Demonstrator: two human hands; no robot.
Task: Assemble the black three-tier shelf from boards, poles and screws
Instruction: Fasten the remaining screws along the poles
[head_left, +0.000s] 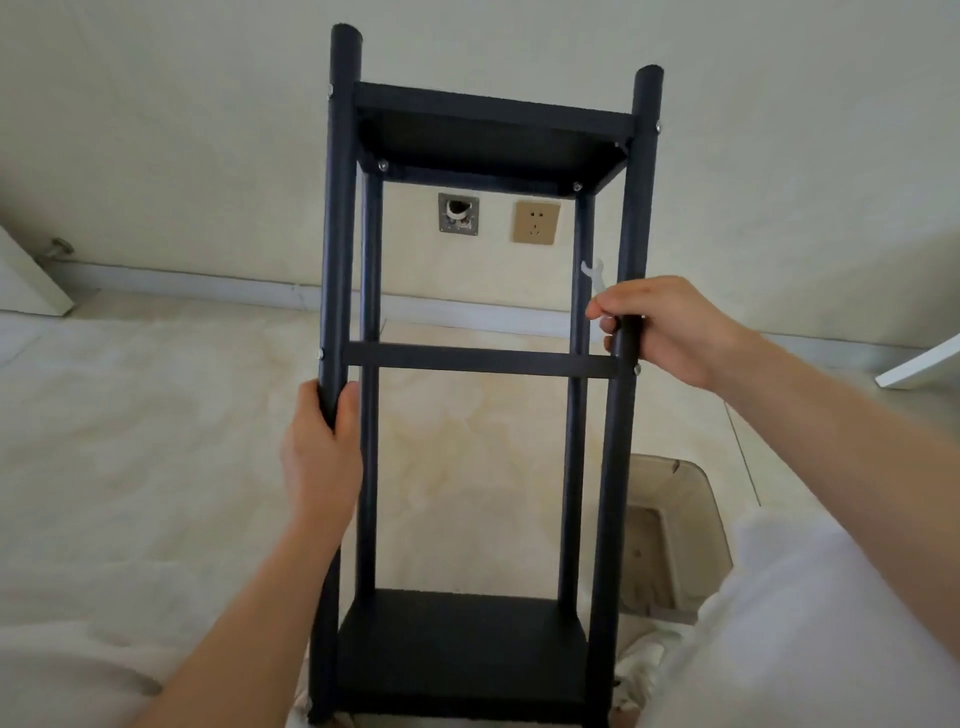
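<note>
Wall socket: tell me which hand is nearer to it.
Right. The right hand grips the near right pole just below and right of the wall socket; the left hand grips the left pole, lower.

A matte black three-tier shelf of boards and round poles (480, 358) is seen, dotted with small silver screw heads (383, 166). A pale cream marbled tile floor (156, 415) and an off-white wall (208, 130) are shown. A gold-beige wall socket (536, 222) and a white plastic spanner (594, 275) are visible.
</note>
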